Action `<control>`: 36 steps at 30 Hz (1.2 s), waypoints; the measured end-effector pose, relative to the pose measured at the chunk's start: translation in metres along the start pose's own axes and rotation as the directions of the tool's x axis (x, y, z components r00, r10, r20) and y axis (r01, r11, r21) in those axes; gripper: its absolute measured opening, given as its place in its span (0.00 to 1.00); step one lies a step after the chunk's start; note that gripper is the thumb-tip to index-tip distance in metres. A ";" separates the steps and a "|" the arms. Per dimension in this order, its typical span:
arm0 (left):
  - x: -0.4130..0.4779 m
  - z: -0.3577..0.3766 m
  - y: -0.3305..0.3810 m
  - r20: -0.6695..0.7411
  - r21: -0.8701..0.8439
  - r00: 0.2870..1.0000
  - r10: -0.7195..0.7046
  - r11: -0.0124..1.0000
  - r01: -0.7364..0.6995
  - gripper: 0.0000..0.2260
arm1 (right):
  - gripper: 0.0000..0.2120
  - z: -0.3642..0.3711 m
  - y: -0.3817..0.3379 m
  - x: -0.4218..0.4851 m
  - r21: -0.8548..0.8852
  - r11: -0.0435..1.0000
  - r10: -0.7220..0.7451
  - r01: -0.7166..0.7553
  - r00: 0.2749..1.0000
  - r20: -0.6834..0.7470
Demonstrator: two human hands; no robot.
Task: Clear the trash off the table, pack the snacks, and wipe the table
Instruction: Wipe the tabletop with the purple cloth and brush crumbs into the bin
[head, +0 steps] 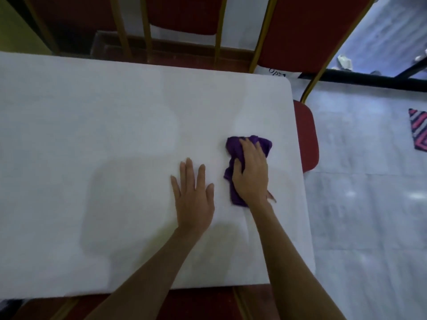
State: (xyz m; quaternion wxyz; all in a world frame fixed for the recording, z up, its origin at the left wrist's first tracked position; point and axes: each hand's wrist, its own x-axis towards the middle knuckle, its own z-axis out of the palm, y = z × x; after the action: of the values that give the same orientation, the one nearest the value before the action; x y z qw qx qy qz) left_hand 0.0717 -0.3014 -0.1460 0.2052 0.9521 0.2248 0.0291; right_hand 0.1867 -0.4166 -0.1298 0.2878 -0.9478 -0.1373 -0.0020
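Cloth (248, 155), purple and bunched, lies toward three o'clock on the white table (92, 135); your right hand (250, 174) presses on it, fingers curled into its folds; your left hand (194, 195) rests flat and empty beside it; it looks soft, light and limp, so grip the thick middle.

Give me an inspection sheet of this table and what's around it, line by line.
Surface: white rectangular table, bare apart from the cloth and hands; faint duller patches, cause unclear.
Job's things: crumpled purple cloth on the table near its right edge; no trash or snacks in view.
Clutter: nothing seen on the table.
Hands: left hand flat and open on the table; right hand pressing on the cloth, fingers curled into it.
Cables: nothing seen.
Surroundings: red padded chairs with gold frames beyond and beside the table; pale tiled floor; striped pink and dark item on the floor at right.
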 end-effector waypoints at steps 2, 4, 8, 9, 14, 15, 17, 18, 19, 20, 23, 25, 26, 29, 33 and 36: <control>-0.001 0.003 0.008 -0.021 0.005 0.999 -0.027 1.000 0.027 0.24 | 0.25 -0.006 0.009 -0.040 -0.024 1.000 0.013 -0.012 1.000 0.009; 0.000 0.006 0.013 -0.063 0.002 0.998 -0.021 1.000 0.022 0.24 | 0.25 -0.013 0.021 -0.061 -0.020 1.000 0.009 -0.008 1.000 0.020; 0.013 0.017 0.026 -0.082 0.026 0.986 0.142 0.990 -0.141 0.23 | 0.25 -0.026 0.045 -0.036 -0.023 0.999 -0.032 0.032 0.999 0.008; 0.018 0.019 0.031 -0.084 0.029 0.983 0.161 0.987 -0.159 0.22 | 0.25 -0.029 0.052 -0.021 -0.024 0.999 -0.023 0.023 1.000 -0.002; 0.022 0.021 0.048 -0.046 0.097 0.995 0.089 0.992 -0.084 0.23 | 0.26 -0.035 0.082 0.069 -0.024 1.000 0.008 -0.010 0.998 -0.059; 0.022 0.021 0.049 -0.029 0.110 0.996 0.083 0.991 -0.079 0.23 | 0.26 -0.033 0.085 0.086 -0.041 0.999 -0.003 0.000 0.999 -0.054; 0.025 0.021 0.052 -0.010 0.119 0.997 0.071 0.990 -0.070 0.24 | 0.26 -0.030 0.090 0.120 -0.072 0.997 -0.027 0.024 0.999 -0.042; 0.025 0.021 0.053 -0.006 0.121 0.998 0.070 0.990 -0.069 0.24 | 0.26 -0.028 0.092 0.136 -0.081 0.996 -0.042 0.039 0.998 -0.036; 0.025 0.022 0.053 -0.004 0.125 0.998 0.069 0.990 -0.068 0.24 | 0.26 -0.026 0.094 0.151 -0.084 0.995 -0.056 0.054 0.998 -0.027; 0.025 0.023 0.052 -0.006 0.130 0.998 0.070 0.989 -0.069 0.24 | 0.25 -0.024 0.096 0.166 -0.083 0.994 -0.071 0.069 0.997 -0.019; 0.026 0.025 0.053 -0.021 0.137 0.997 0.068 0.988 -0.065 0.24 | 0.24 -0.025 0.097 0.206 -0.064 0.992 -0.107 0.106 0.994 -0.025; 0.026 0.026 0.053 -0.045 0.138 0.996 0.077 0.988 -0.071 0.24 | 0.24 -0.027 0.097 0.226 -0.056 0.993 -0.103 0.101 0.994 -0.036; 0.026 0.027 0.053 -0.052 0.138 0.995 0.083 0.988 -0.075 0.24 | 0.24 -0.028 0.096 0.233 -0.050 0.995 -0.090 0.088 0.995 -0.036; 0.026 0.028 0.053 -0.050 0.152 0.995 0.083 0.986 -0.074 0.24 | 0.25 -0.027 0.095 0.237 -0.040 0.998 -0.049 0.048 0.999 -0.017; 0.024 0.028 0.053 -0.078 0.176 0.993 0.094 0.981 -0.079 0.23 | 0.27 -0.029 0.097 0.182 -0.033 0.998 -0.059 0.059 0.998 -0.014; 0.023 0.029 0.052 -0.090 0.182 0.991 0.101 0.980 -0.084 0.23 | 0.27 -0.038 0.098 0.099 -0.024 0.999 -0.039 0.039 0.999 -0.005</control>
State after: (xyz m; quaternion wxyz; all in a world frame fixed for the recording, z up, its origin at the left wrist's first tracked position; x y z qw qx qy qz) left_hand 0.1182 -0.3445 -0.1522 0.1066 0.9734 0.1919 0.0655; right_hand 0.3107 -0.4900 -0.1432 0.2765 -0.9483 -0.1551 -0.0119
